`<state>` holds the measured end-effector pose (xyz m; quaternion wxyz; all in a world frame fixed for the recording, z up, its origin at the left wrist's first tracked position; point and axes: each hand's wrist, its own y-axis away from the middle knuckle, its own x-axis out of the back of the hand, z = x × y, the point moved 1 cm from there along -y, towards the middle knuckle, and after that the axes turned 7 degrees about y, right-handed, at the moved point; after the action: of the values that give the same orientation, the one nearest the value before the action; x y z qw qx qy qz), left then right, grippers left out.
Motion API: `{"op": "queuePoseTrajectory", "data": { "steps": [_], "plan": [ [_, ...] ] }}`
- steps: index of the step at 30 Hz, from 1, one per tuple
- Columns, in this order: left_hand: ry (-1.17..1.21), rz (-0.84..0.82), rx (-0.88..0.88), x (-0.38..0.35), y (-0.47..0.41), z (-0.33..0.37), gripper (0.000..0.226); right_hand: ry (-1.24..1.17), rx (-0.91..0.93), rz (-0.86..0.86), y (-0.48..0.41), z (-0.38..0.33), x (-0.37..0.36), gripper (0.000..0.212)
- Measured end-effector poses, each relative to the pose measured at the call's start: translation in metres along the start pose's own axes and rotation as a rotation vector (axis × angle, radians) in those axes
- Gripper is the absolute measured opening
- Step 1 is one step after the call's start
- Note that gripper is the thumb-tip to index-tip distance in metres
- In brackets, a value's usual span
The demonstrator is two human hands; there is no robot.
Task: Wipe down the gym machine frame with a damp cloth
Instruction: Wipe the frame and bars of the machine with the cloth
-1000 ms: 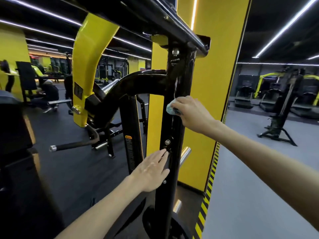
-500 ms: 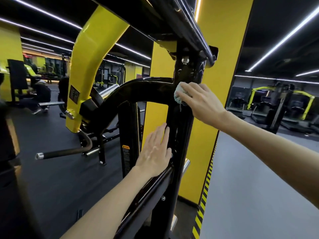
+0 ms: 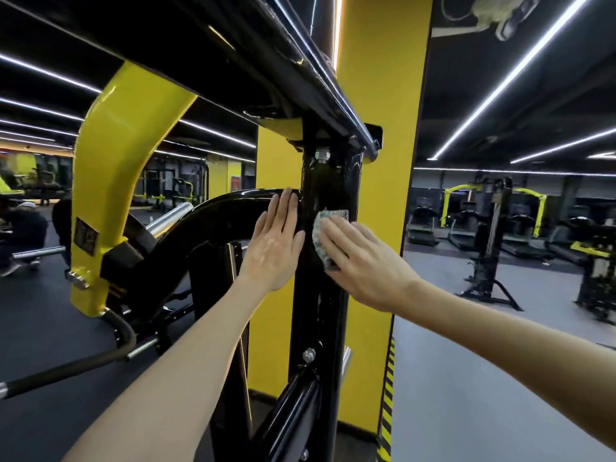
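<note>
Mid-task: right hand point(image 3: 363, 261), fingers near straight, presses cloth point(image 3: 328, 225) against upper black upright point(image 3: 316, 315) just below top beam point(image 3: 300, 78), left hand point(image 3: 273, 248) flat, empty, braced beside it; lower upright, curved bar point(image 3: 206, 221), yellow arm point(image 3: 113, 161) probably left to wipe.

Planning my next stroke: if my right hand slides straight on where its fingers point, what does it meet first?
Probably the fingers of the left hand, flat on the frame just up-left of the cloth.

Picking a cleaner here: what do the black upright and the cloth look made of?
Black upright: probably steel under glossy black paint, given its sharp reflections. Cloth: seemingly a woven or knitted fabric, pale green-grey, with visible mesh texture.
</note>
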<state>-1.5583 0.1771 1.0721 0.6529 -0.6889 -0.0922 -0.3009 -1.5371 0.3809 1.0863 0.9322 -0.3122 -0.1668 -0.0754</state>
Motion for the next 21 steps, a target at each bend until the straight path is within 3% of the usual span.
{"op": "queuePoseTrajectory", "data": {
  "steps": [3,6,8,15,19,21],
  "plan": [
    [0.074,0.041,-0.026,-0.008,0.000,-0.005,0.065,0.015,0.148,-0.023,0.028,-0.010,-0.013,0.053],
    [0.081,0.052,-0.058,-0.007,-0.001,-0.009,0.066,0.053,0.222,-0.024,0.018,0.008,-0.006,0.065],
    [0.055,0.050,-0.065,-0.008,-0.001,-0.011,0.066,0.098,0.168,-0.017,-0.005,0.026,0.008,0.072],
    [0.011,0.020,-0.011,-0.005,0.000,-0.008,0.067,0.101,-0.053,0.045,-0.050,0.053,0.027,0.063],
    [0.055,0.019,-0.021,-0.001,0.001,-0.006,0.068,-0.011,-0.001,0.079,-0.011,0.012,0.004,0.063],
    [0.089,0.000,-0.023,0.000,0.000,-0.008,0.069,-0.041,0.079,0.016,0.018,-0.018,-0.008,0.065]
  ]
}}
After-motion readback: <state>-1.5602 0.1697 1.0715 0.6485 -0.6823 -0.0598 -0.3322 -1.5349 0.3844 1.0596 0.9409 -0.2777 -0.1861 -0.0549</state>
